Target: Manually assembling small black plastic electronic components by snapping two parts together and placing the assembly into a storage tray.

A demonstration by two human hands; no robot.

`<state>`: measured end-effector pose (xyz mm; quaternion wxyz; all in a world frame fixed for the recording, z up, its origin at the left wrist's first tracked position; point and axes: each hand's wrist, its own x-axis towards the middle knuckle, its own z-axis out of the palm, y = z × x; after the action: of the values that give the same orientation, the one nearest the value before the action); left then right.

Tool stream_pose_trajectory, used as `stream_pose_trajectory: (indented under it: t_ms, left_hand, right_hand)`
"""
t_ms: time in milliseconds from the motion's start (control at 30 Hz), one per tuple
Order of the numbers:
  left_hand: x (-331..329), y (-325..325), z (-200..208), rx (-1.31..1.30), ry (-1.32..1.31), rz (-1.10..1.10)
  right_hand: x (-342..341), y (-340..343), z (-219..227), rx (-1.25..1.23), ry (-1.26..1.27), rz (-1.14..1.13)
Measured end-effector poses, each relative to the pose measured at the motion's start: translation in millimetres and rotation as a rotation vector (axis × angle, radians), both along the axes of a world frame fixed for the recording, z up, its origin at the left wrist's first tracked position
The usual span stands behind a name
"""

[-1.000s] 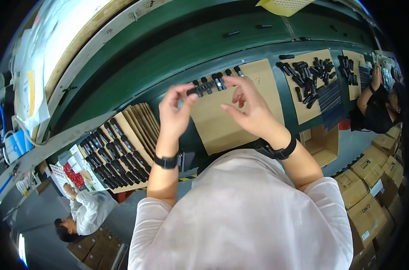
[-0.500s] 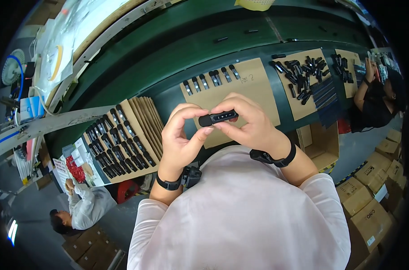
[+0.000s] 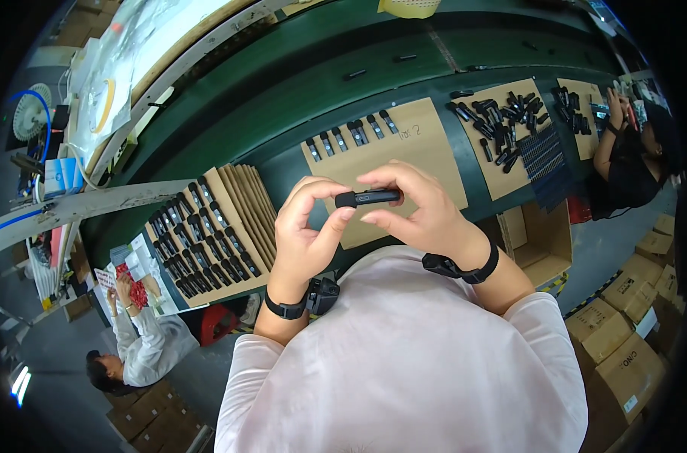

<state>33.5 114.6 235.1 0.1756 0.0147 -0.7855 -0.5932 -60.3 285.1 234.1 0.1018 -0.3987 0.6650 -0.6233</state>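
A small black microphone [image 3: 373,198] with a rounded foam head lies level between my hands, above a cardboard sheet. My left hand [image 3: 305,226] pinches the foam end between thumb and forefinger. Around the other end curves my right hand [image 3: 426,208], its thumb and forefinger spread apart above and below the body; whether another finger touches the tip is hidden. The microphone's side facing up shows a small oval outline. Beyond my hands, a row of similar microphones [image 3: 356,134] lies along the far edge of the cardboard sheet [image 3: 426,166].
At left, several rows of microphones [image 3: 200,241] cover cardboard beside stacked sheets [image 3: 249,204]. Loose black pieces [image 3: 502,121] lie on cardboard at right. A green conveyor belt [image 3: 283,98] runs behind. People work at left [image 3: 154,347] and right [image 3: 638,158]. An open carton [image 3: 540,241] stands nearby.
The microphone has rolled about its length, turning its row of small marks out of sight. My right thumb and forefinger have parted from it. Pieces on the belt have shifted left.
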Motion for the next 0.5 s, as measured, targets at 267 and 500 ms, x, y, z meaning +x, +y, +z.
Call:
stream_pose_trajectory:
  t_ms: [267, 500]
  left_hand:
    - [-1.5, 4.6, -5.6, 0.074, -0.068, 0.02]
    - [-17.5, -5.6, -14.9, -0.198, -0.022, -0.028]
  right_hand:
    - [-2.9, 4.9, -8.9, 0.019, -0.025, -0.013]
    - [-15.0, -0.3, -18.2, 0.202, 0.248, -0.101]
